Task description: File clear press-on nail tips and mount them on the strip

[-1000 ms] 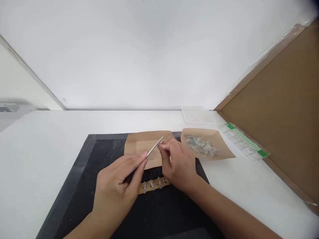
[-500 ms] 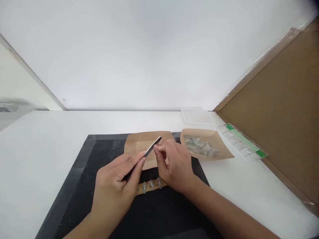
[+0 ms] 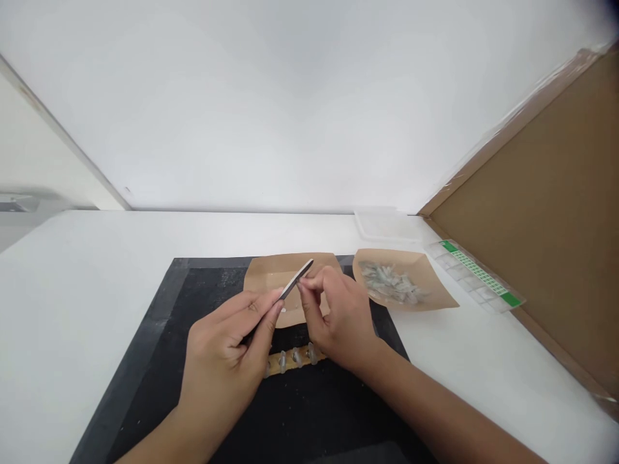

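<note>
A thin nail file (image 3: 296,281), pale on one face and dark on its edge, slants up to the right between my hands. My left hand (image 3: 227,345) is closed around its lower part, thumb and fingers pinching it. My right hand (image 3: 341,316) is pinched shut against the upper part of the file; whatever small thing its fingertips hold is hidden. Below the hands lies a yellowish strip (image 3: 290,361) with several small clear pieces standing on it, its ends partly covered by my hands. A brown paper tray (image 3: 264,274) sits behind the file, with a few tiny whitish bits in it.
Another brown paper tray (image 3: 438,296) at the right holds a heap of clear, nail-shaped plastic pieces (image 3: 394,283). A clear compartment box (image 3: 476,277) with a green label leans by the cardboard wall (image 3: 541,212). A translucent lid (image 3: 387,224) lies behind. A black mat (image 3: 309,419) covers the white table (image 3: 120,251).
The view has shifted slightly. The file's tip sits marginally higher in the picture, while both hands keep nearly the same pose and hold.
</note>
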`<state>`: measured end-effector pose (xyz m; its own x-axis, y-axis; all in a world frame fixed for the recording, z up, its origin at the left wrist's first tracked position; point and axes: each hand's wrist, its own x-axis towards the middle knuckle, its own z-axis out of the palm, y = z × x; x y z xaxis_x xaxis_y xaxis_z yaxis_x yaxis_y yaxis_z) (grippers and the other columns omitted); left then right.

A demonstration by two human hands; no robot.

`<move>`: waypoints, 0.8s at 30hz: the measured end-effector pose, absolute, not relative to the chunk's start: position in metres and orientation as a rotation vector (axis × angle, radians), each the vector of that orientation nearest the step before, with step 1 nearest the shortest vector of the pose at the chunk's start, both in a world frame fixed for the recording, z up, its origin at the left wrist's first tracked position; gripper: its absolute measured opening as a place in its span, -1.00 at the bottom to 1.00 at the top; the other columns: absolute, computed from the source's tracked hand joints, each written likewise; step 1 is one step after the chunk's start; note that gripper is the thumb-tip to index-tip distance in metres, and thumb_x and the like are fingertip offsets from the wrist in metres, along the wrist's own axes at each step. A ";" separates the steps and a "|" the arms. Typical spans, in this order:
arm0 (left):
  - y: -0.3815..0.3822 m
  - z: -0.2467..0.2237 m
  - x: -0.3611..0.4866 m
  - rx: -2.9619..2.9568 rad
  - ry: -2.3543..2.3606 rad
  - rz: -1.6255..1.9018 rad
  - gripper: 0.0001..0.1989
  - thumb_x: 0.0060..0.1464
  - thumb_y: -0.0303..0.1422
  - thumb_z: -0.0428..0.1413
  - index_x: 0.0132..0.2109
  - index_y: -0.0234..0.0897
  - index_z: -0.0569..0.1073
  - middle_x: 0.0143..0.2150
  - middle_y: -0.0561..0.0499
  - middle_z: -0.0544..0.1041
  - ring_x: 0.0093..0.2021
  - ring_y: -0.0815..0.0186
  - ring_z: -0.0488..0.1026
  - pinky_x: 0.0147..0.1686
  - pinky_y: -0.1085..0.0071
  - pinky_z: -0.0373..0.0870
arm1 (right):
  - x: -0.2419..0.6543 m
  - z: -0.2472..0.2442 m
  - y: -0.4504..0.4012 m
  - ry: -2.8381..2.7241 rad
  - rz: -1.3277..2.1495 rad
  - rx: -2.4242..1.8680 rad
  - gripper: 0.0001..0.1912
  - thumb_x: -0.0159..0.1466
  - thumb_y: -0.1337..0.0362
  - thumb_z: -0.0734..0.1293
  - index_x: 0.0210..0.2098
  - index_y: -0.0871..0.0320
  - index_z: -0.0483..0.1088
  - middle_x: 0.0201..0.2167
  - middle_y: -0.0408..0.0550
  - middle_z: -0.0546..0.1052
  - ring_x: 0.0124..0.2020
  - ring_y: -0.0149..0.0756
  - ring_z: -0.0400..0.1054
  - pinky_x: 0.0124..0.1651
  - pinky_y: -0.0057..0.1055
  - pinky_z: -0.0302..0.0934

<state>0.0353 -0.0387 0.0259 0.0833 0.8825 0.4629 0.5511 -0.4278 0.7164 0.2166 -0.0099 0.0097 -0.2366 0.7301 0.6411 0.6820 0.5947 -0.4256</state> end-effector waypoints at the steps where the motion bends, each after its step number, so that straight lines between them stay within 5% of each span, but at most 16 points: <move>1: -0.038 0.026 0.035 2.005 1.422 1.280 -0.77 0.33 -0.34 0.16 0.00 -0.10 0.71 -0.44 0.07 0.52 -0.40 0.34 0.56 -0.21 0.47 0.56 | 0.216 0.010 -0.010 -1.969 0.067 -1.117 -0.80 0.45 0.37 0.26 -0.33 0.07 0.23 -0.48 -0.18 0.41 -0.46 -0.35 0.30 -0.35 -0.36 0.12; 24: -0.038 0.024 0.034 1.922 1.454 1.238 -0.77 0.34 -0.30 0.15 -0.01 -0.11 0.71 -0.49 0.11 0.45 -0.48 0.38 0.45 -0.33 0.49 0.47 | 0.223 0.012 -0.001 -2.012 0.043 -1.128 -0.80 0.44 0.36 0.27 -0.34 0.07 0.23 -0.49 -0.18 0.43 -0.48 -0.35 0.28 -0.36 -0.36 0.10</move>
